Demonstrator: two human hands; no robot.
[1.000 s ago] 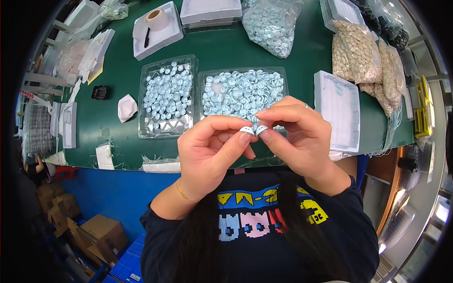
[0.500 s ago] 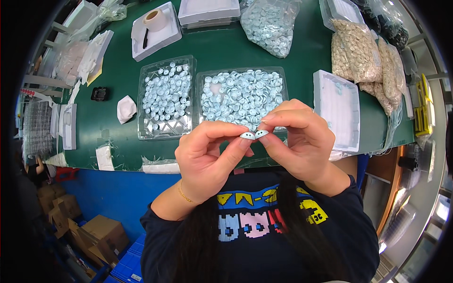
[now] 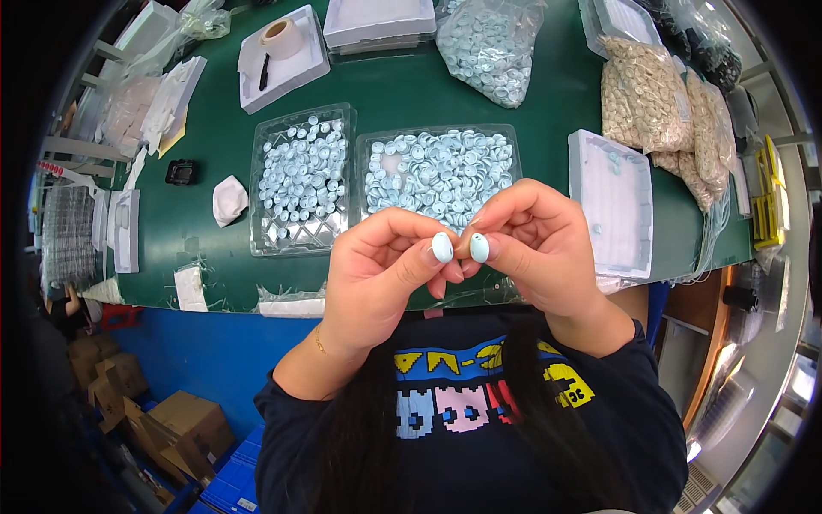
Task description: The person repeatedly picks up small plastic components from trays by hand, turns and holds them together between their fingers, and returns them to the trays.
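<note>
A pale blue two-holed button [image 3: 442, 248] is pinched between the thumb and index finger of my left hand [image 3: 385, 265]. My right hand [image 3: 544, 257] grips a matching button [image 3: 479, 248] the same way. The hands are side by side with fingertips close together, and both buttons are tilted, showing rounded outer surfaces. Just beyond them lies a clear plastic tray [image 3: 514, 137] heaped with the same pale blue buttons. To its left, a second clear tray [image 3: 256, 214] holds more of them, spread more thinly.
A white tray [image 3: 612, 231] with a few buttons stands to the right. Behind are a bag of blue buttons [image 3: 492, 56], stacked white trays [image 3: 379, 21], and a tray [image 3: 295, 73] with a tape roll and pen. Bags of beige pieces [image 3: 646, 94] sit far right. A black box [image 3: 181, 172] lies left.
Both buttons have been turned in my fingers, so their rounded sides show instead of the holed faces. They have moved slightly apart.
</note>
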